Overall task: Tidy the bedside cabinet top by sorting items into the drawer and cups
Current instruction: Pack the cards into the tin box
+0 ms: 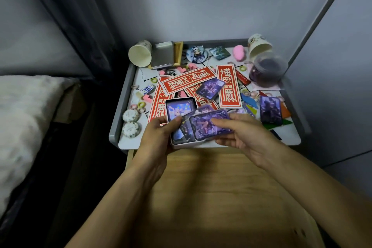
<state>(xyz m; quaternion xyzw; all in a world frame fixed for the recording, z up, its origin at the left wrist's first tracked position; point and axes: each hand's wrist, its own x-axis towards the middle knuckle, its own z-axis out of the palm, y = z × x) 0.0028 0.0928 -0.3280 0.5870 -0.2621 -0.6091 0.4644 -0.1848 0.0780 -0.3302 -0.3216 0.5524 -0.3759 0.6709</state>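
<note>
In the head view, the left hand [159, 133] grips the open tin box [181, 101] by its left side, at the front edge of the grey cabinet top [122, 94]. Its thumb lies over the rim. The right hand [239, 135] pinches a purple card [203, 126], thumb on top, and the card lies tilted over the right side of the tin, where more cards sit. Just behind the tin, red paper strips [187, 80] overlap each other, and another purple card [210, 88] rests on them. A third card [269, 108] lies near the right rim on coloured pieces. At the back, a paper cup [140, 55] lies on its side beside the tin lid [162, 54]. A second cup [258, 45] (also tipped over) touches a plastic jar [267, 70]. Small pink pieces and rings are spread between them.
</note>
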